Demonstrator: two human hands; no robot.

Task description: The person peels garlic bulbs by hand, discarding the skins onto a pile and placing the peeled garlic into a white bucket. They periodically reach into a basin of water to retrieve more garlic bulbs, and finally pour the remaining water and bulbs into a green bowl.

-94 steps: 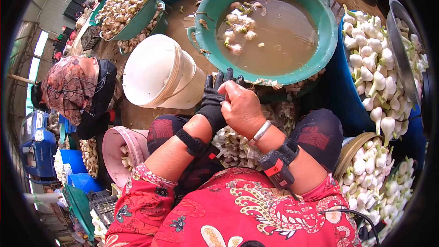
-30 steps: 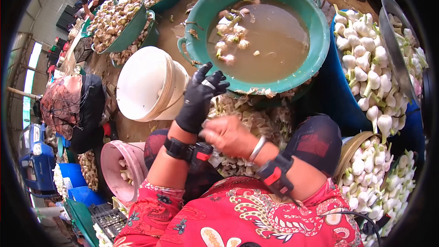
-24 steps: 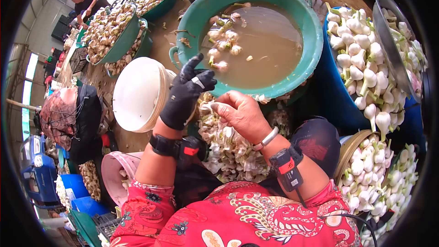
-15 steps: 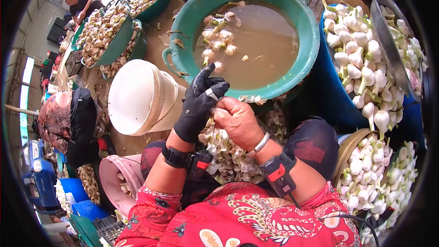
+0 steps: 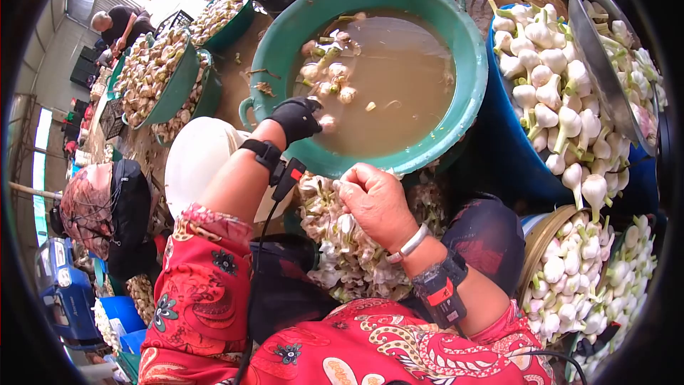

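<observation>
My left hand (image 5: 296, 120), in a black glove, reaches over the near-left rim of a green tub (image 5: 260, 64) of murky water. Its fingers are partly turned from view but look apart, close to a garlic bulb (image 5: 326, 122) at the water's edge. Several more garlic bulbs (image 5: 338, 71) float in a cluster beyond it. My bare right hand (image 5: 376, 199) is closed in a pinch just below the tub's near rim; what its fingers hold, if anything, is hidden. Under it lies a heap of garlic peelings (image 5: 349, 249) between the knees.
On the right stand a blue barrel (image 5: 504, 128) of cleaned garlic, a metal basin (image 5: 605, 50) and a bucket (image 5: 536, 242) with more bulbs. A white bucket (image 5: 196, 164) lies left of my arm. Tubs of uncleaned garlic (image 5: 153, 75) and a bent-over person (image 5: 122, 25) are farther back.
My left hand has parted from the right and moved up and left to the tub's rim near the bulbs. The right hand remains pinched, nearly in place. The view has shifted slightly.
</observation>
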